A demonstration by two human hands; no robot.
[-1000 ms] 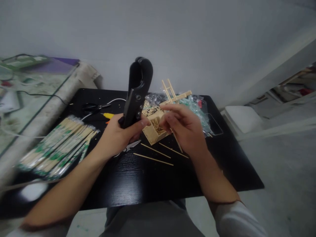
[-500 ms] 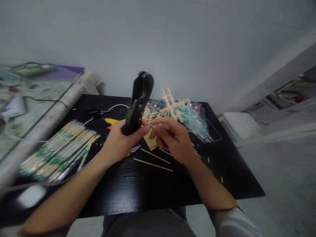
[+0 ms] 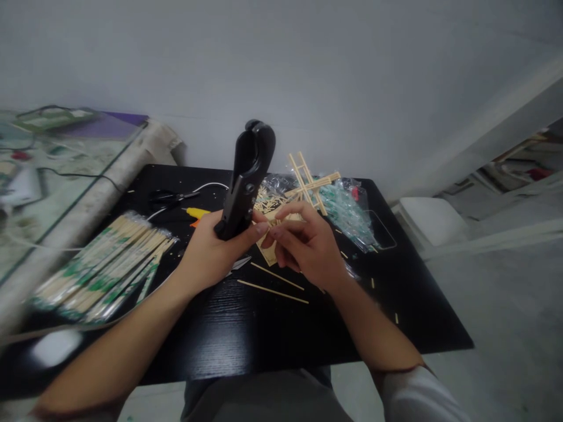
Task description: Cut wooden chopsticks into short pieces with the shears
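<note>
My left hand is wrapped round a black pipe cutter, whose curved jaw points up and away from me. Its thumb and fingertip also meet my right hand's fingers. My right hand is closed in a pinch right beside them; whatever lies between the fingertips is too small to make out. Under the hands is a light wooden board. Two thin bamboo sticks lie on the table just this side of it. Behind the right hand stands a cross-shaped frame of glued sticks.
Wrapped chopsticks lie at the left on the black table. Scissors and a yellow glue gun are further back. A plastic bag with green wrappers is at the right; cut stick pieces are piled behind the hands.
The right hand's fingers have curled in and moved slightly left, closer to the left fingertips. The pipe cutter stays in the left hand, almost unmoved.
</note>
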